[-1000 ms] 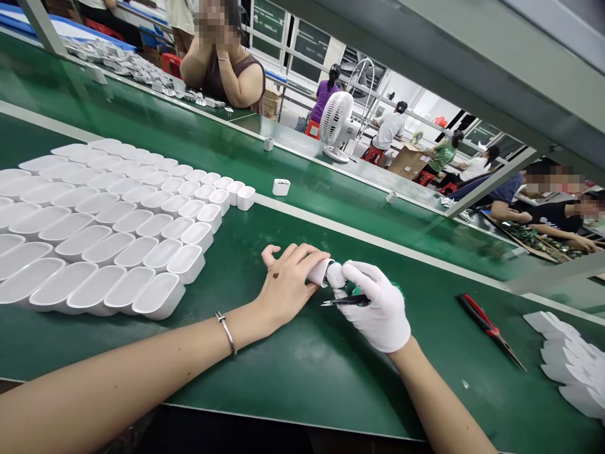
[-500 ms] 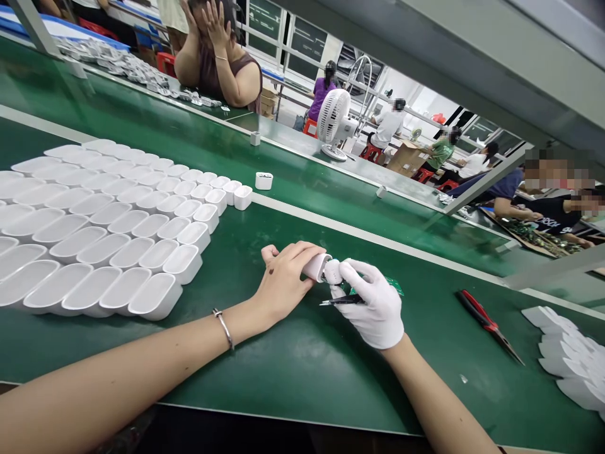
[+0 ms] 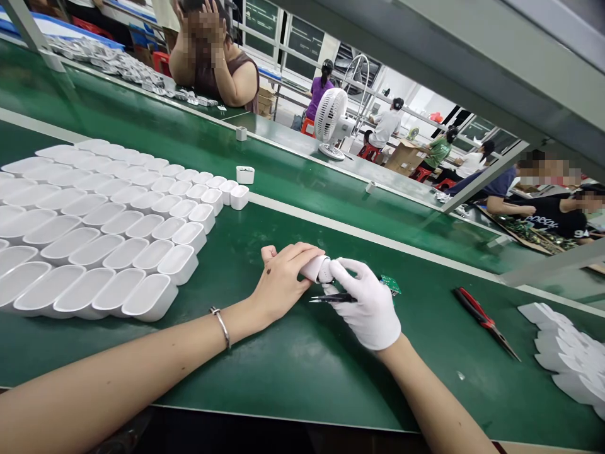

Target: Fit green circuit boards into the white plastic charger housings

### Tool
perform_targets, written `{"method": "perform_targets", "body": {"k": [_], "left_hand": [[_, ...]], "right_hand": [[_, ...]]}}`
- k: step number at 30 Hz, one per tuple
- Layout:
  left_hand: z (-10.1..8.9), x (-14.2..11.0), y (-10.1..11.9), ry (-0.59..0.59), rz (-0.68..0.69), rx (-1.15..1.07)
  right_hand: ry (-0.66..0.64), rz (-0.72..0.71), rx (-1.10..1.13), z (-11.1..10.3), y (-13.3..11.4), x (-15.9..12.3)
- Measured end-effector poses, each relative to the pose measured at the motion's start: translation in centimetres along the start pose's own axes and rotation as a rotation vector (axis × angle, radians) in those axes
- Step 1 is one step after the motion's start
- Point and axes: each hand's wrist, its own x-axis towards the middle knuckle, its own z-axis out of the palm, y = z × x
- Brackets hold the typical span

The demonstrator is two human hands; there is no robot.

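My bare left hand (image 3: 282,277) rests on the green mat, fingers wrapped round a small white plastic shell (image 3: 316,268). My right hand (image 3: 368,302), in a white glove, pinches a small white part (image 3: 326,271) against the shell's open end and also holds black tweezers (image 3: 331,297), which point left. A small green circuit board (image 3: 390,284) lies just behind the gloved hand. A large block of white oval shells (image 3: 104,221) stands in rows to the left.
Red-handled cutters (image 3: 482,318) lie on the mat at right, with a pile of white covers (image 3: 567,356) beyond them. One white shell (image 3: 244,174) sits on the belt. A white desk fan (image 3: 329,123) and several seated workers are across the line.
Both hands have stayed together on the shell. The view has drifted, and the single shell on the belt has travelled left. The person opposite has raised both hands to the head.
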Motion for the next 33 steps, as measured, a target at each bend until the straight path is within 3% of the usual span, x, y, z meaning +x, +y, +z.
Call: {"method": "perform_targets", "body": {"k": [5,9,14,19,26,33], "left_hand": [[-0.1,0.0,0.2,0.025,-0.018,-0.037],[-0.3,0.0,0.3,0.052,0.010,-0.026],[-0.4,0.1,0.5,0.068,-0.006,-0.020],[-0.3,-0.1,0.3,0.081,0.023,-0.003],[-0.1,-0.2,-0.1,0.088,0.115,0.078],[-0.3,-0.1,0.2,0.092,0.086,0.046]], "right_hand": [[-0.018,-0.070,0.177,-0.7,0.7,0.3],[0.114,-0.161,0.110,-0.5,1.1,0.1],[0.229,-0.156,0.092,0.0,1.2,-0.1],[0.178,-0.191,0.104,-0.1,1.2,0.1],[0.090,-0.143,-0.083,-0.6,0.7,0.1],[0.142,-0.117,0.069,-1.0,0.5,0.5]]}}
